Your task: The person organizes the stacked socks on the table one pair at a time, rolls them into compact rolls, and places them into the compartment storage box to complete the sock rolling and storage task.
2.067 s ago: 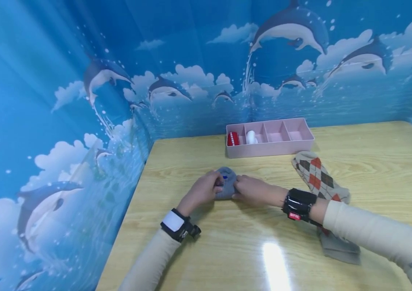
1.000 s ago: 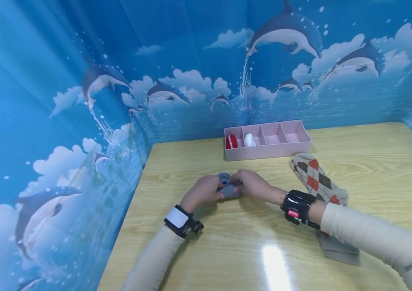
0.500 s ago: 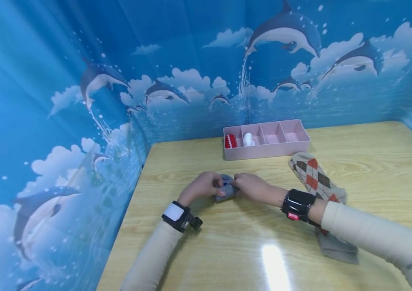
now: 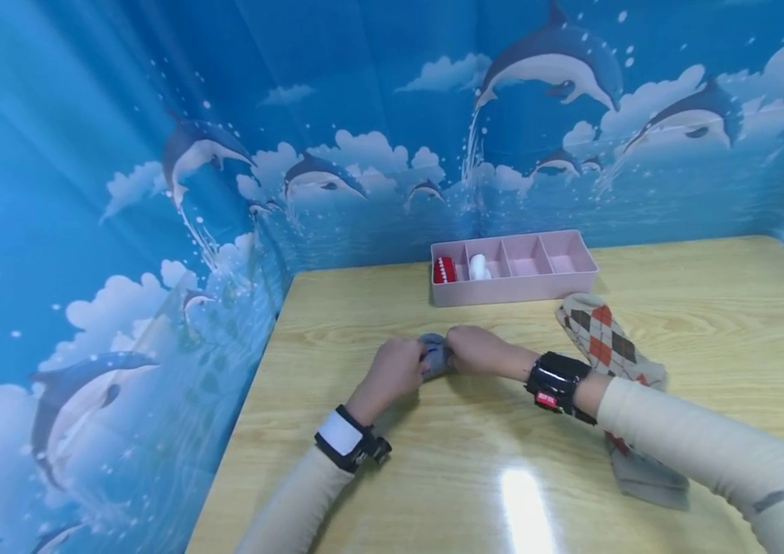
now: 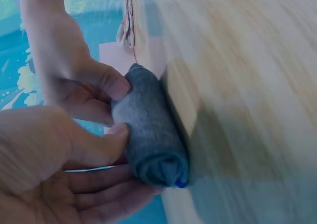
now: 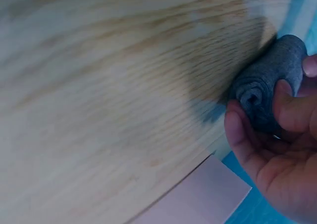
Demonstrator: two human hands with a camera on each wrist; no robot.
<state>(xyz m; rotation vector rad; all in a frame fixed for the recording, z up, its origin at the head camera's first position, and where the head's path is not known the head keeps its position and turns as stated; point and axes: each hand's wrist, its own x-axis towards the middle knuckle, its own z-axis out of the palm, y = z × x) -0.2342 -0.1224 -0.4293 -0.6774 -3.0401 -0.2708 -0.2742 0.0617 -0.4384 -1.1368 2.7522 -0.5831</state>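
A grey sock, rolled into a short thick cylinder, lies on the wooden table between both hands. Its coiled end shows in the left wrist view, along with a small blue patch low on that end of the roll. My left hand grips the left end, thumb on the near side and fingers around the far side. At the opposite end, my right hand pinches the roll; the right wrist view shows its thumb on the sock and a fingertip beside the spiral.
Behind the hands stands a pink box with several compartments. A red item with white marks and a white item occupy the two left ones. Argyle socks lie to the right, partly under the right forearm. A dolphin-print curtain borders the table.
The grey sock has gone from a longer, flatter piece to a compact roll. Both hands have stayed at its ends, shifting their grip as it was rolled.
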